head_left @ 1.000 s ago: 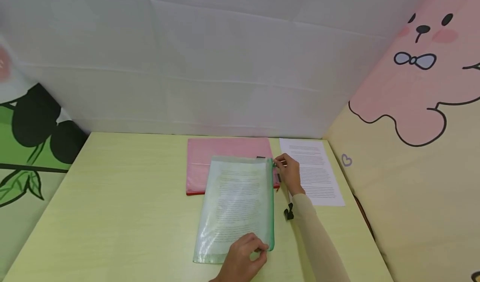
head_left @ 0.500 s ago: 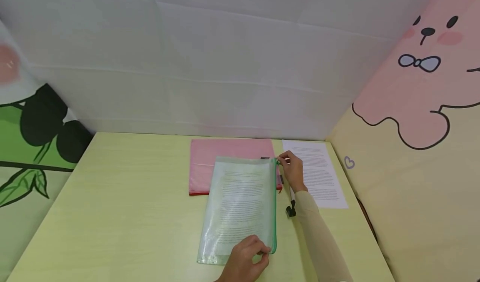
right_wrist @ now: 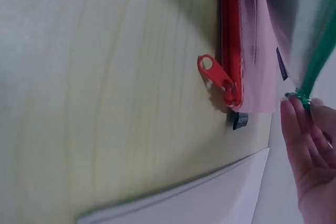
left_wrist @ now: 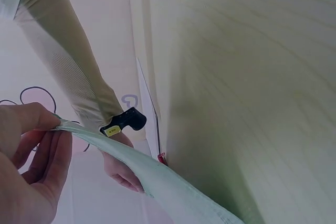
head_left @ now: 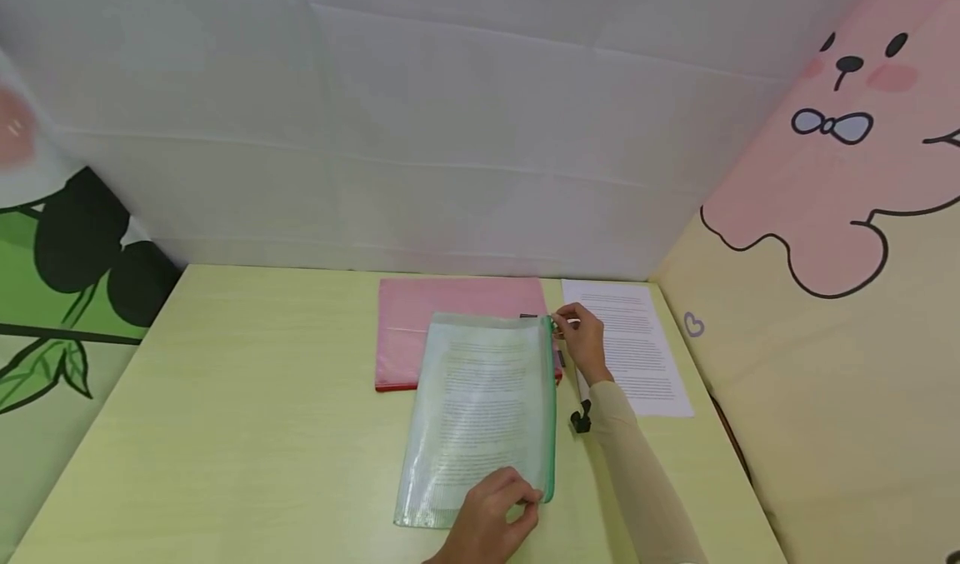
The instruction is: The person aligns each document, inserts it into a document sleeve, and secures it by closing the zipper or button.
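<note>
Green-zippered document pouch (head_left: 422,464) is sitting at the near middle of the tabletop (head_left: 262,414), its zipped edge being held above the surface. Inside, a printed sheet (head_left: 483,397) is showing through the clear plastic. The left hand (head_left: 491,514) is pinching the pouch's near right corner; the right hand (head_left: 585,343) is pinching the green zipper's far end, so the two hands are working well apart. Behind, a pink pouch with a red zipper (head_left: 450,297) is lying partly covered by the green-zippered one. To the right, a loose printed page (head_left: 637,347) is resting flat, the right hand and sleeve (head_left: 630,456) hiding part of it. Both sheets are carrying lines of text too small to read.
</note>
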### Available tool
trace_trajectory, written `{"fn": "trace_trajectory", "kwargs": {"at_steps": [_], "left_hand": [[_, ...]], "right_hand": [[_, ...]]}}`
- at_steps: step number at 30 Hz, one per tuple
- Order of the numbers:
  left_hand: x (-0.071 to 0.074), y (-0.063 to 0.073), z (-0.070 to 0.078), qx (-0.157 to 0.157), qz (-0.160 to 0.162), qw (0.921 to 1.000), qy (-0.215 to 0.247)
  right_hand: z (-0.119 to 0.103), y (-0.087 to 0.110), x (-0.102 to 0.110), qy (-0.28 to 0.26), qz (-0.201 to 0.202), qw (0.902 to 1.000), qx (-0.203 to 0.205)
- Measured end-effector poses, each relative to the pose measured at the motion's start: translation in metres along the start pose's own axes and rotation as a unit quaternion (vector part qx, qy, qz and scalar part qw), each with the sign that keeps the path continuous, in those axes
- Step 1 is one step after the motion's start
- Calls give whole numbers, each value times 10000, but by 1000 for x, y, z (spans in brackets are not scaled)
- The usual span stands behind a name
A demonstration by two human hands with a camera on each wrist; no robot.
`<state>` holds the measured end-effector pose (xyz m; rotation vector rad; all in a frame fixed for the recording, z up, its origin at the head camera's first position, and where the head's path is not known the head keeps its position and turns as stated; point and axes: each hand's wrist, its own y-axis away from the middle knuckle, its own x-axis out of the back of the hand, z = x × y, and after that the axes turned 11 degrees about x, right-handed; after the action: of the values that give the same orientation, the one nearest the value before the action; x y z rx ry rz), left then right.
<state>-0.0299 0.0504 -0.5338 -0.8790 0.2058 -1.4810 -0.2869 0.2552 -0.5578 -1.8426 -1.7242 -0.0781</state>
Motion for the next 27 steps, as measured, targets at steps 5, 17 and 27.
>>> {"fn": "trace_trajectory", "kwargs": {"at_steps": [5, 17, 27], "left_hand": [[-1, -2, 1, 130, 138, 9998, 68], [-2, -3, 7, 367, 264, 9990, 12], [-2, -2, 4, 312, 389, 9988, -9]], "right_hand": [[0, 5, 7, 334, -589, 9976, -171], [-11, 23, 30, 387, -1607, 9853, -434], [-27, 43, 40, 415, -1638, 9838, -604]]}}
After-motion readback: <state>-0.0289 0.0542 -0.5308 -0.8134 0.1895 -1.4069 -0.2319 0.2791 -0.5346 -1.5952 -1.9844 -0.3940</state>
